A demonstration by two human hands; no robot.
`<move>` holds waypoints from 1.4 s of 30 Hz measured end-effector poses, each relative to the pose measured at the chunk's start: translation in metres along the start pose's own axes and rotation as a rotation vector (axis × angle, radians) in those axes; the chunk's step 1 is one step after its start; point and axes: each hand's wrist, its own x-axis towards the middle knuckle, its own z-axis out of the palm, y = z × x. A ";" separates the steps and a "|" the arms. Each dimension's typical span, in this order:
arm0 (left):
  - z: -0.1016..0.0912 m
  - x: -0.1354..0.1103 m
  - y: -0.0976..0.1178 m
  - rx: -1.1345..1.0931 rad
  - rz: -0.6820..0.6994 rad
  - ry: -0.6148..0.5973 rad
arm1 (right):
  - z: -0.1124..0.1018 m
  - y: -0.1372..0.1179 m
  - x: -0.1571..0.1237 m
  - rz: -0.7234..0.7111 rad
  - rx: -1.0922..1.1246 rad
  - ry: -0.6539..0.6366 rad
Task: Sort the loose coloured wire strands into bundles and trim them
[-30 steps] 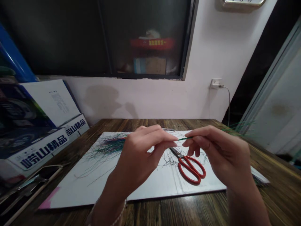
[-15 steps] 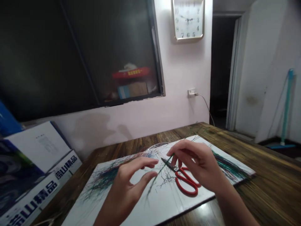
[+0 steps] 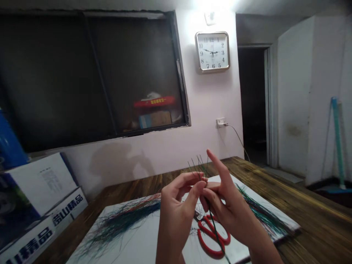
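Observation:
Thin green wires [image 3: 217,231] run between my hands. Their loose ends fan out above my fingertips, and the twisted lower length hangs toward the front edge. My left hand [image 3: 177,205] pinches them near the spread ends with thumb and fingers. Touching it, my right hand [image 3: 231,201] pinches the wires between thumb and fingers, with its index finger stretched upward. Beneath the hands, red-handled scissors [image 3: 200,240] lie on a white board [image 3: 134,242]; their blades are mostly hidden. Dark wire clippings lie beside them, partly covered by my left hand.
A bundle of coloured wires [image 3: 123,216] spreads across the board's left side, and another wire bundle [image 3: 264,211] lies at its right. The board rests on a wooden table [image 3: 310,205]. Printed cartons [image 3: 44,183] stand at the left. Behind is a wall with a clock [image 3: 212,51].
My hands have come together and risen; my left hand, previously apart from the wire, now pinches it. The wires now point upward with fanned ends. The camera view has tilted up.

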 end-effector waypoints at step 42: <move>0.007 -0.002 -0.030 -0.114 0.049 0.296 | -0.013 0.022 0.011 -0.096 0.086 0.481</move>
